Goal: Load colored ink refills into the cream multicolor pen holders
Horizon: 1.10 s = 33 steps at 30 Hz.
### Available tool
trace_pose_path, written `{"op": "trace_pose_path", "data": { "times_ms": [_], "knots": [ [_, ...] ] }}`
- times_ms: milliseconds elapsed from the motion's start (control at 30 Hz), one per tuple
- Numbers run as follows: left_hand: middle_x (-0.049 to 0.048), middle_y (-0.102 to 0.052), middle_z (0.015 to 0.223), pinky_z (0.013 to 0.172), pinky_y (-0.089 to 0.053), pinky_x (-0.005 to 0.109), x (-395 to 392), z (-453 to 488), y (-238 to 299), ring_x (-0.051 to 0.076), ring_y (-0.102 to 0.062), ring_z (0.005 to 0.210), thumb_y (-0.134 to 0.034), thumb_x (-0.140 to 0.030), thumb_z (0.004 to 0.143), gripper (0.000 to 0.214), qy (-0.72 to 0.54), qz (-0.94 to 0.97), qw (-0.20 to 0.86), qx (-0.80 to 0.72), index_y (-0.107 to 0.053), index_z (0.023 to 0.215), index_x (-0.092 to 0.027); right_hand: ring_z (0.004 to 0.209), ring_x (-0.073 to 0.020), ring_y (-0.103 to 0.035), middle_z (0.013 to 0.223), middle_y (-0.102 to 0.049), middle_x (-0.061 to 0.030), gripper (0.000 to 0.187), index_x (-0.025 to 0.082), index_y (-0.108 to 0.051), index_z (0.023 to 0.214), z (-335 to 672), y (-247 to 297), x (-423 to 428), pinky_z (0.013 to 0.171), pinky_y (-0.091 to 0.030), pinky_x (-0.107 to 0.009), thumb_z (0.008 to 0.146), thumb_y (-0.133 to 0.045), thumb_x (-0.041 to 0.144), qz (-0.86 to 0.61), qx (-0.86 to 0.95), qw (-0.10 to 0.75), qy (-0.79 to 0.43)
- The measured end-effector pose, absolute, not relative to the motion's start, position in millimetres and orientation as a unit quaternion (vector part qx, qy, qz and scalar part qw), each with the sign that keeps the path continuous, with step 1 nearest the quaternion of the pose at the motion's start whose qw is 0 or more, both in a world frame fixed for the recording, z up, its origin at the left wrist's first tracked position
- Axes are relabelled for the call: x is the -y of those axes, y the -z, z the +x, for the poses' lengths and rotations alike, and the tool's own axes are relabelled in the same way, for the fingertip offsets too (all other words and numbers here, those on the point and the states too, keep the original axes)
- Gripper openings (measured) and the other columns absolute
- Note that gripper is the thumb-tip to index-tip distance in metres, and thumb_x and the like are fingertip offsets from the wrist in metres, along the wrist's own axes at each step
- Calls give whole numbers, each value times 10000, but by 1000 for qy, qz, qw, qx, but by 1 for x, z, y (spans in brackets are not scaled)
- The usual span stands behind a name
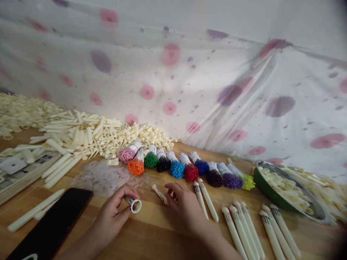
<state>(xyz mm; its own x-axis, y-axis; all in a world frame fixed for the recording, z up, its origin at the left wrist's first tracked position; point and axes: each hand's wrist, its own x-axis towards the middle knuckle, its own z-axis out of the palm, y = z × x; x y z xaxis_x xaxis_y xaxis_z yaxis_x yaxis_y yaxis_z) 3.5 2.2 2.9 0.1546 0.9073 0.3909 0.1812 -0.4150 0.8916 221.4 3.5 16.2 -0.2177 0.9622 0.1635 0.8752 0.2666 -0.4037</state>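
Single head view, facing forward and down across the table (151,238)
I am watching from the person's head, the camera looking out over the forearms (84,238), which are showing at the bottom edge. The left hand (114,211) and right hand (187,206) are appearing close by, low and central, while the flowered curtain (121,72) is filling the background beyond the table.

Black phone (51,225), floral sheet (173,83)

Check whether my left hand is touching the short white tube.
Touching: the head view shows the left hand holding the short white tube between thumb and fingers.
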Motion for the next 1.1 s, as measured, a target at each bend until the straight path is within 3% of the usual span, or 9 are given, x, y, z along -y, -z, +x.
{"op": "trace_pose_path", "data": {
  "times_ms": [167,367,533,700,833,1000,1100],
  "knots": [
    [-16,-615,715,666,-466,234,-3,3,1,169,-591,727,-555,-80,684,160,-499,675,345,-421,-594,743,-224,855,-234,-618,939,-666,-111,232,137,-606,992,198,-14,-23,728,-460,-320,765,-558,141,-596,779,162,-107],
    [-19,-628,730,673,-482,246,-2,1,6,176,-604,726,-540,-81,675,187,-467,682,323,-460,-603,759,-236,880,-242,-597,928,-645,-122,123,150,-606,848,184,-6,-39,742,-453,-340,770,-521,106,-602,769,182,-112],
    [-20,-633,744,673,-481,238,-1,-1,8,180,-610,742,-561,-94,696,181,-461,681,340,-457,-611,779,-248,823,-138,-597,913,-639,-36,117,188,-562,951,205,-26,-27,736,-472,-243,839,-530,185,-573,752,277,-171],
    [-22,-630,771,700,-475,229,3,2,12,169,-599,757,-597,-102,710,170,-456,667,392,-440,-617,804,-243,715,-122,-579,830,-606,-19,116,208,-549,935,220,-53,10,635,-498,-221,837,-570,264,-413,689,488,-341],
    [-13,-617,763,664,-480,231,7,7,12,168,-597,745,-634,-192,739,64,-458,634,463,-417,-606,788,-223,833,-145,-628,912,-644,-54,225,221,-544,1077,215,-65,33,718,-531,-244,857,-542,177,-331,747,520,-249],
    [6,-611,771,693,-484,260,8,12,12,182,-600,771,-646,-328,767,117,-481,629,488,-366,-608,764,-217,846,-131,-665,952,-685,-78,227,198,-518,1104,206,-63,38,711,-555,-214,878,-528,172,-257,808,519,-106],
    [7,-613,779,704,-484,264,8,12,13,182,-601,779,-642,-321,778,99,-485,634,493,-346,-619,784,-225,831,-128,-672,908,-697,-77,203,183,-519,1089,204,-56,36,688,-558,-207,886,-516,168,-251,818,513,-65]
  ]
}}
